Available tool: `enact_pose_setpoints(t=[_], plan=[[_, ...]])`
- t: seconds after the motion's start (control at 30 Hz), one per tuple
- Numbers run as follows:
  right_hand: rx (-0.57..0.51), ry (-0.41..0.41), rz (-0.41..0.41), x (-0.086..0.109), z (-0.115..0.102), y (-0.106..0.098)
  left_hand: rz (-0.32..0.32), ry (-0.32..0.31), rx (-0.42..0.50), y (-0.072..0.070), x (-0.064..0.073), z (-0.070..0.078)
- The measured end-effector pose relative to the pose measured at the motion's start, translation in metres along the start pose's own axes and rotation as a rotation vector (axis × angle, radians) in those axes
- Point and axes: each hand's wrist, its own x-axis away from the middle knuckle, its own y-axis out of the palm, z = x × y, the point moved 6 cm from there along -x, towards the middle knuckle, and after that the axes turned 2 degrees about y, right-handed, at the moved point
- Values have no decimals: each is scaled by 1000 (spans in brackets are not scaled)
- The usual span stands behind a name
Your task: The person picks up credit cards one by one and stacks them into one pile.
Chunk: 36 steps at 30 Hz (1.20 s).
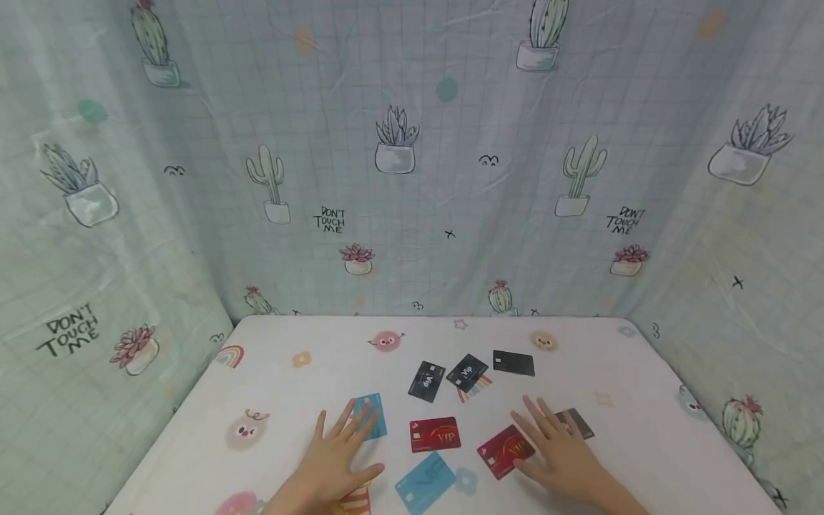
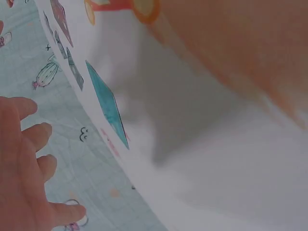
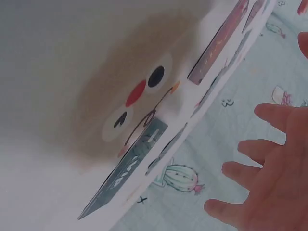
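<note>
My left hand point(image 1: 333, 458) is spread above the table, its fingers over part of a blue card point(image 1: 375, 413). It holds nothing; the left wrist view shows a gap between its fingers and the blue card point(image 2: 107, 103). My right hand point(image 1: 561, 458), also spread and holding nothing, hovers by a red VIP card point(image 1: 502, 452) and partly covers a dark grey card point(image 1: 582, 423). The right wrist view shows the dark VIP card point(image 3: 127, 171) lying flat. Between the hands lie another red VIP card point(image 1: 433, 434) and a second blue card point(image 1: 423, 485).
Farther back lie a black VIP card point(image 1: 426, 383), another black VIP card point(image 1: 468, 372) and a plain-looking black card point(image 1: 513, 363). The white table point(image 1: 270, 383) has printed cartoon patterns. Cactus-print cloth point(image 1: 450, 272) hangs behind it and along both sides.
</note>
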Motion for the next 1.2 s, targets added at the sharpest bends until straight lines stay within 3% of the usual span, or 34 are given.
enact_pose_setpoints(t=[0.1, 0.27, 0.5, 0.97, 1.2], plan=[[-19, -8, -37, -1, -3, 1, -17, 42, -3, 2, 1, 7], [-71, -24, -185, -2, -12, 5, -13, 116, -26, 5, 3, 19], [-60, -81, -266, -5, -24, 10, 20, 210, -125, 9, 3, 37], [-85, -130, -354, -8, -43, 13, -72, 315, -131, 22, 2, 58], [-25, -240, -288, -11, -53, 18, -67, 352, -173, 24, 1, 63]])
